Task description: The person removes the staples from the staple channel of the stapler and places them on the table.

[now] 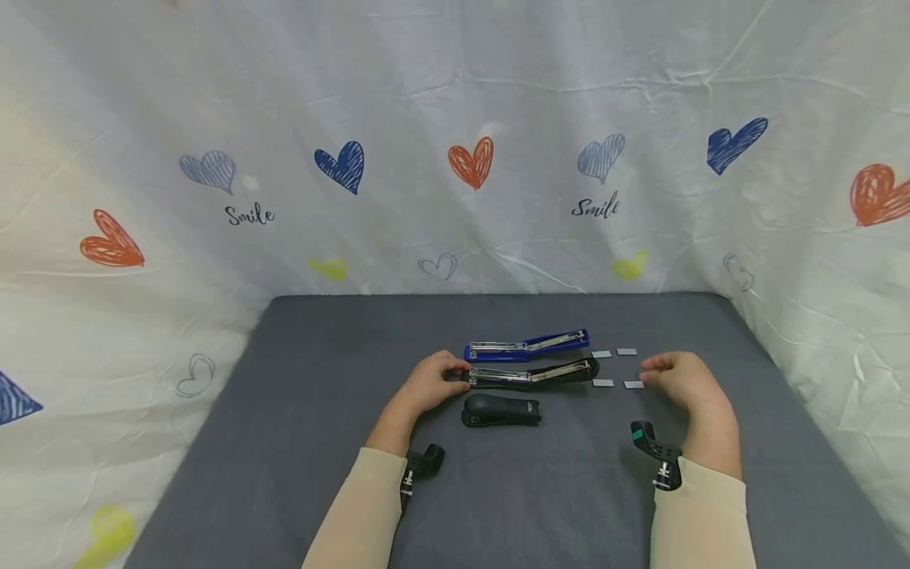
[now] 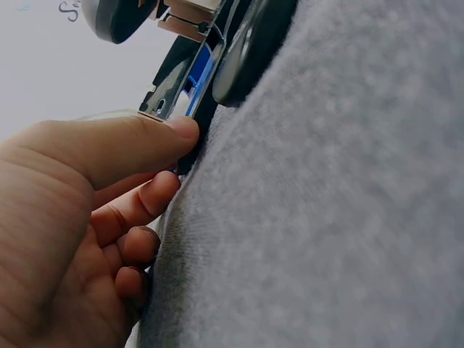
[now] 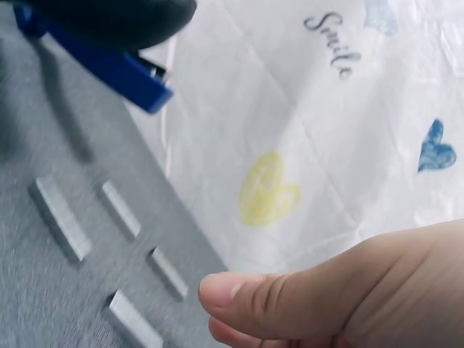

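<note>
My left hand pinches the left end of an opened black stapler, thumb on one side and fingers below, at the grey cloth. This stapler lies spread out, its metal staple channel facing up. Behind it rests a blue stapler, likewise folded open. In front, a closed black stapler lies on its side. Right of the staplers are several silver staple strips, loose on the cloth. My right hand hovers just beside them, fingertips close to the nearest right strip, nothing visible between thumb and fingers.
A dark grey cloth covers the table. A white curtain printed with hearts and "Smile" hangs behind and at both sides. Each wrist carries a black camera mount, the right one low over the cloth.
</note>
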